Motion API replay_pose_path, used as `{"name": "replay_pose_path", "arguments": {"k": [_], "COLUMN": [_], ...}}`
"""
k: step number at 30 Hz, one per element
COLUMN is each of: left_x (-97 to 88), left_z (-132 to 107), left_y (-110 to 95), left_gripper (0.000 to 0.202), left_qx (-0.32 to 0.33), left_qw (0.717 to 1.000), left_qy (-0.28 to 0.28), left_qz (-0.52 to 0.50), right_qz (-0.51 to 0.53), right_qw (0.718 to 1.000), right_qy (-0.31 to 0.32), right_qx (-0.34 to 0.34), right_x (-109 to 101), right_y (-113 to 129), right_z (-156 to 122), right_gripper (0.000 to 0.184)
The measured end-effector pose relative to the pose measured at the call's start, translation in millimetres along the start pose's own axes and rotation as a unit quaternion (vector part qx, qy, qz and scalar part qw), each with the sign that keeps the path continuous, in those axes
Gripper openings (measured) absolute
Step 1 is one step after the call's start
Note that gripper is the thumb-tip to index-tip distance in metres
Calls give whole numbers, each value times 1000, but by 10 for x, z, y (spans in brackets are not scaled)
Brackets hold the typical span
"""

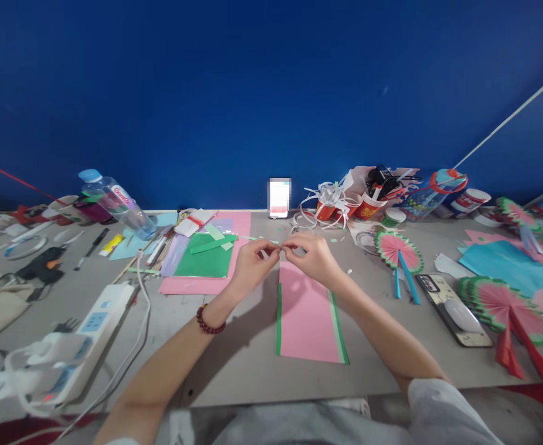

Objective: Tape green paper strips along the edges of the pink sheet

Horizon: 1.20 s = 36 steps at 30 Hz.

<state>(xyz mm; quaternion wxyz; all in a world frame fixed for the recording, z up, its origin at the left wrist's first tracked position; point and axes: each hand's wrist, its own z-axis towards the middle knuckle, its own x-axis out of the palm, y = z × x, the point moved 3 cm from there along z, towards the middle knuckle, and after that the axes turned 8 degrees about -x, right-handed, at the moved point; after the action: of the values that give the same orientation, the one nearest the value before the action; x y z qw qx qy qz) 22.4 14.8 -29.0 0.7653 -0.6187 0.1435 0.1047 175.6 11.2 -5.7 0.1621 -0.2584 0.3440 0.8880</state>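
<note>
My left hand (256,262) and my right hand (311,254) meet above the table, thumbs and forefingers pinched together at the fingertips. Whatever sits between those fingertips is too small to make out. Below my right hand lies a pink paper sheet (307,321) with a green strip along its left edge and light and dark green strips along its right edge. Left of my left hand, green paper (201,264) in a clear sleeve rests on lilac and pink sheets, with cut green strips (214,243) on top.
A phone (279,198) stands against the blue wall. At left are a power strip (98,334), its cable and a tilted water bottle (122,204). At right lie folded paper fans (400,250), a phone with a white mouse (462,316), and red cups (370,207).
</note>
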Motion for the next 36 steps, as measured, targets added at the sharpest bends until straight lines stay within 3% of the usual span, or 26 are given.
{"name": "replay_pose_path", "arguments": {"k": [7,12,14,16,20,23,31,34,36], "left_x": [14,15,22,28,9,-11,-39,-67,-88], "left_z": [-20,-2,4,5,-2,0,39,57,64], "left_y": [-3,-7,9,32,57,40,58,81,78], "left_gripper": [11,9,10,11,15,16,17,20,21], "left_qx": [12,-10,-32,-58,-88,-94,-111,-126,-132], "left_qw": [1000,999,994,985,965,955,944,945,946], "left_qy": [1,-16,-19,-29,-68,-72,-32,-37,-41], "left_qz": [5,-46,-100,-162,-236,-272,-310,-301,-294], "right_qz": [-19,121,233,345,480,504,407,343,182], "right_qw": [1000,980,941,882,773,736,774,789,830], "right_qy": [-16,-57,-83,-119,-185,-213,-301,-379,-464], "right_qx": [7,149,232,299,371,399,380,339,251], "right_x": [22,34,56,83,125,143,-47,-296,-557], "right_y": [30,-79,-175,-279,-484,-655,-1206,-1343,-1364], "right_z": [-8,-10,-18,-28,-42,-60,-105,-95,-81], "right_gripper": [16,7,9,15,21,18,23,20,14]}}
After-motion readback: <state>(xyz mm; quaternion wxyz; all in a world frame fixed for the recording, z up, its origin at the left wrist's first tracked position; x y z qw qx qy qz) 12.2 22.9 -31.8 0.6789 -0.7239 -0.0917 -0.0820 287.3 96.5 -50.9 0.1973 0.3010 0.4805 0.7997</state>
